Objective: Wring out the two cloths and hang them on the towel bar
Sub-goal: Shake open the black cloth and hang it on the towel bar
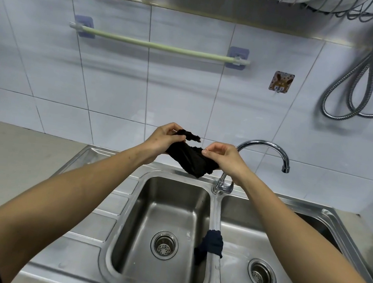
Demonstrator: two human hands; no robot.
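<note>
A white tiled wall (186,98) fills the background, with a beige counter (12,148) at 9 o'clock. The double stainless sink (215,217) takes up the lower half, both basins holding only their strainers. At 12 o'clock the pale green towel bar (158,45) runs between two stick-on brackets and carries nothing yet. A coiled shower hose (367,78) hangs at 2 o'clock, and the chrome faucet (265,145) arcs at 3 o'clock of the hands.

The black cloth (192,157) is held up over the back rim of the left basin, bunched between both hands. The left hand (165,139) has its fingers curled, pinching one ragged end; the right hand (224,157) pinches an edge between thumb and fingers. The second cloth, a dark blue cloth (212,242), lies draped over the sink divider at 6 o'clock.

Risks, as I judge them: the cloth looks bunched, so hung as it is it might sit lopsided and slide off the smooth bar. A light pinch could let a heavy wet end slip. The stick-on brackets might peel under a hard tug. Leftover water would drip down the wall.
</note>
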